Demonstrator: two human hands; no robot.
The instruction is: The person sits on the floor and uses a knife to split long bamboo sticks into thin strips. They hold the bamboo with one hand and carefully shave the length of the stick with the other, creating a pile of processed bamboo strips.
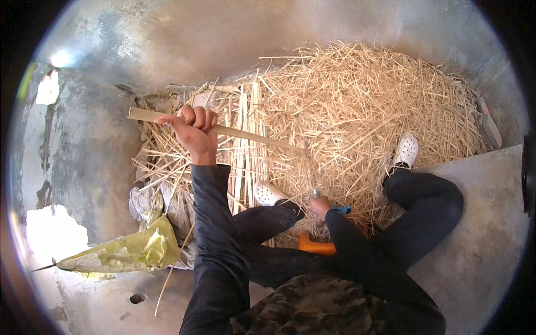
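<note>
- Straw-coloured shavings and split slivers form a big loose heap [357, 111] across the far half of the concrete floor [480, 234]; you sit at its near edge with both legs stretched into it, white shoes [406, 149] resting on the pile.
- Crumpled yellow plastic sheeting [134, 248] lies on the floor near your left side, just beside the heap's left edge.
- Pale, flat bamboo strip [245, 135]: long and thin, it slants across the heap's left part from upper left down toward your lap. It looks light, stiff along its length yet springy, probably with splintery edges, so hold the flat faces.
- Your left hand [194, 127] is clenched around the strip near its far left end.
- Your right hand [320, 207] grips a small tool with a blue handle [340, 210] near the strip's lower end; its blade is too small to make out.
</note>
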